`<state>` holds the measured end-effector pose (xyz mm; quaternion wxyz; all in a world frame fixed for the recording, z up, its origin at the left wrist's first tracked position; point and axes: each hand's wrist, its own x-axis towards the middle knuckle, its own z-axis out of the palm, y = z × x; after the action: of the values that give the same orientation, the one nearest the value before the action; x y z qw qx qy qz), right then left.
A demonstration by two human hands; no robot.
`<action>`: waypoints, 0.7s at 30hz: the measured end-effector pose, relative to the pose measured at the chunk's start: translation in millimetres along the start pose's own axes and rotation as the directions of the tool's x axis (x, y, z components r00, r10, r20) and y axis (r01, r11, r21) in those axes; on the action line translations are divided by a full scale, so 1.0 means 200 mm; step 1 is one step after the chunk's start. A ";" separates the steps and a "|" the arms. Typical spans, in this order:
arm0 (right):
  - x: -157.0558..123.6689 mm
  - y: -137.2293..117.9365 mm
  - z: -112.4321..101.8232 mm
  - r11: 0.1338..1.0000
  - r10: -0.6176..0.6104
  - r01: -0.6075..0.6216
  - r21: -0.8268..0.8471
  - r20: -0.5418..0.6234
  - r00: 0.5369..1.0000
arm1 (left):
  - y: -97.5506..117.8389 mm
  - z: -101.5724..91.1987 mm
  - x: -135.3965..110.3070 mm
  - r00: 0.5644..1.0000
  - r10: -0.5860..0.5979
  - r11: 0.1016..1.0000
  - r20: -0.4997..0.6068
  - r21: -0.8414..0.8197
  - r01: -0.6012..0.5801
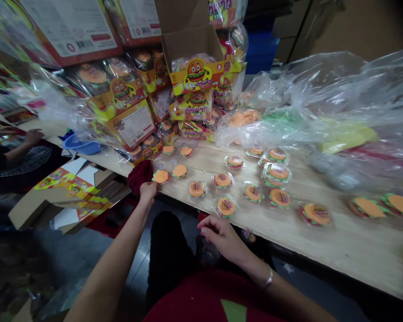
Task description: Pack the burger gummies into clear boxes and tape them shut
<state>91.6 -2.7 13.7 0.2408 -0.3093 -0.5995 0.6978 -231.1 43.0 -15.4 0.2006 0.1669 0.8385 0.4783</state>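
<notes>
Tabletop in pale wood grain stretches across the view, with clear plastic bags heaped at the back right and stacked burger-printed boxes at the back left. A blue basin sits beside the boxes, to their left. The person's right hand hangs by the near edge, loosely curled, fingers parted. The left hand reaches to an orange-topped burger near that edge, left of the packaged burgers; whether its fingertips grip it cannot be told.
</notes>
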 end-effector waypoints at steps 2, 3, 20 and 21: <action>0.03 0.01 0.04 1.000 0.005 -0.006 0.018 0.045 0.999 | -0.03 0.02 0.01 0.995 -0.079 0.997 0.053 -0.013 0.080; 0.03 0.02 0.05 1.000 0.012 -0.014 0.021 0.059 0.998 | -0.03 0.03 0.01 0.991 -0.113 0.993 0.070 -0.024 0.115; 0.08 0.08 0.06 0.992 -0.021 0.034 0.124 -0.104 0.994 | -0.03 -0.17 -0.72 0.915 0.119 0.844 0.384 -0.524 0.110; 0.09 0.07 0.06 0.991 -0.041 0.058 0.118 -0.144 0.989 | -0.03 -0.16 -0.81 0.878 0.140 0.836 0.458 -0.529 0.143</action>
<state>72.0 -0.4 -1.8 0.3183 -0.3277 -0.5449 0.7031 -108.1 -59.2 22.6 0.4412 0.2146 0.5901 0.6412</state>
